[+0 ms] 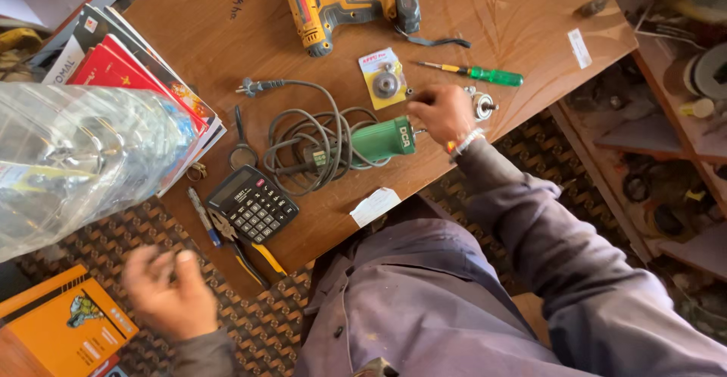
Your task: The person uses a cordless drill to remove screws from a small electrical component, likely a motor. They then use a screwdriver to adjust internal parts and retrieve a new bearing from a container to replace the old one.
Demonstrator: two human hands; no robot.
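Looming nearest the lens, upper left: clear plastic bottle point(76, 157), crumpled, contents not discernible. Below it, left hand point(170, 294), blurred, fingers loosely curled, holding nothing visible, hovering off the table edge beside orange box point(60, 324); box closed, contents unseen.

Resting on wooden table point(530, 21): right hand point(439, 113), fingers bent down onto the nose of green power tool point(382, 140); tightness of grip impossible to tell. Grey cord point(303, 138) lying coiled just left of the tool, plug point(250, 86) loose and unconnected.

Sitting close by: metal fitting point(482, 104) touching the hand's far side; green-handled screwdriver point(485, 74); yellow blister card point(382, 80) enclosing a round disc; yellow cordless drill point(341, 6); calculator point(252, 204); pliers point(242, 252).

Hazards, judged: metal fitting lying close to the table edge, liable to roll off if nudged; coiled cord likely snagging calculator or pliers should the tool be pulled.
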